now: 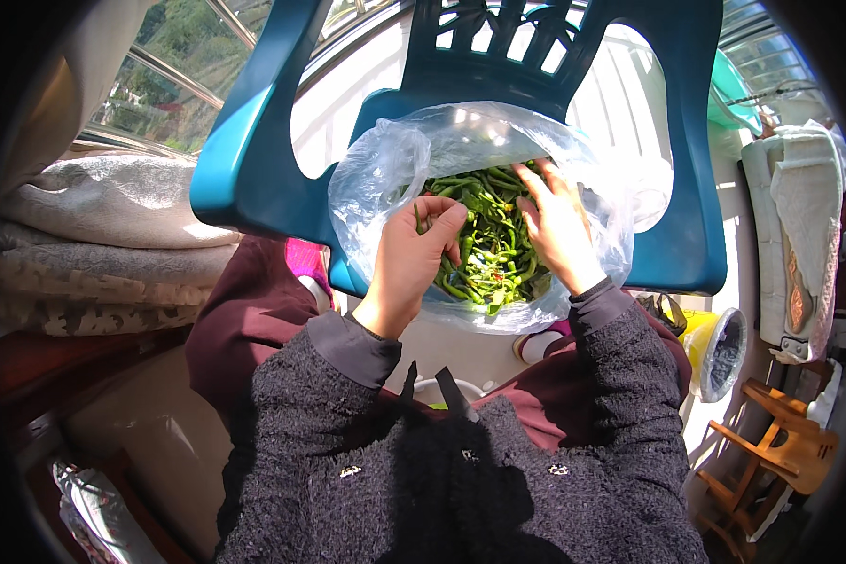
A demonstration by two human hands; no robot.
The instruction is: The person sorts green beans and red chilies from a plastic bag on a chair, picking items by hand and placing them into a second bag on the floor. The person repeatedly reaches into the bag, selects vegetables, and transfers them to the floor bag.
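Observation:
A clear plastic bag (pixel 377 173) lies spread wide on the seat of a blue plastic armchair (pixel 254 151). Inside it is a heap of green chili peppers (pixel 497 240) mixed with leaves and stems; a few red bits show. My left hand (pixel 423 247) is over the heap's left side, a green pepper (pixel 419 218) pinched between thumb and fingers. On the right side of the heap rests my right hand (pixel 553 215), fingers spread and touching the peppers, with nothing visibly held.
A light bowl (pixel 451 389), partly hidden, stands between my legs. To the right are a yellow bin (pixel 712 352) with a plastic liner and a wooden folding stool (pixel 782 451). Folded fabric (pixel 113 204) is stacked at left. A turquoise basin (pixel 733 95) sits at the far right.

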